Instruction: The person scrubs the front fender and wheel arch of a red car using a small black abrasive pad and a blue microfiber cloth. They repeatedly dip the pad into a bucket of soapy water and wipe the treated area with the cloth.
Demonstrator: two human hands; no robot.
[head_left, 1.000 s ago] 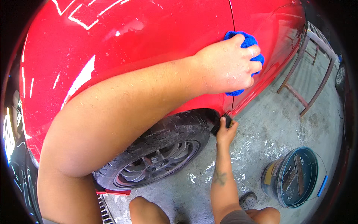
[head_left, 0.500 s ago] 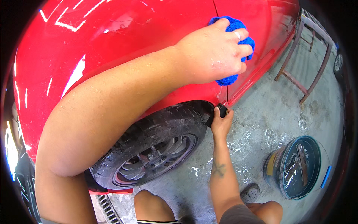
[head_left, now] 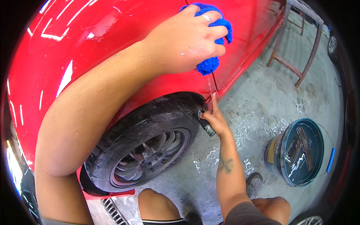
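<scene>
My left hand (head_left: 187, 43) grips a wet blue cloth (head_left: 208, 66) on the side of the red car (head_left: 123, 28), above and behind the front wheel arch. Below the cloth, a thin trickle of water runs down the red panel near the door gap. My right hand (head_left: 216, 119) pinches a small black block (head_left: 207, 125) beside the rear edge of the tyre (head_left: 144, 112), its index finger pointing up to the car's lower edge. Part of the block is hidden behind the fingers. My left forearm crosses over the fender and covers some of it.
A blue bucket (head_left: 267, 152) of water with long, flat pieces in it stands on the wet grey floor (head_left: 243, 101) to the right. Farther back is a rusty metal stand (head_left: 313, 62). A floor grate (head_left: 113, 212) lies at the lower left, and another car's wheel (head_left: 332, 44) shows far right.
My left hand has slid left along the panel with the cloth. The black block has come down and away from the car's lower edge and tilted in my right hand. The view has shifted slightly.
</scene>
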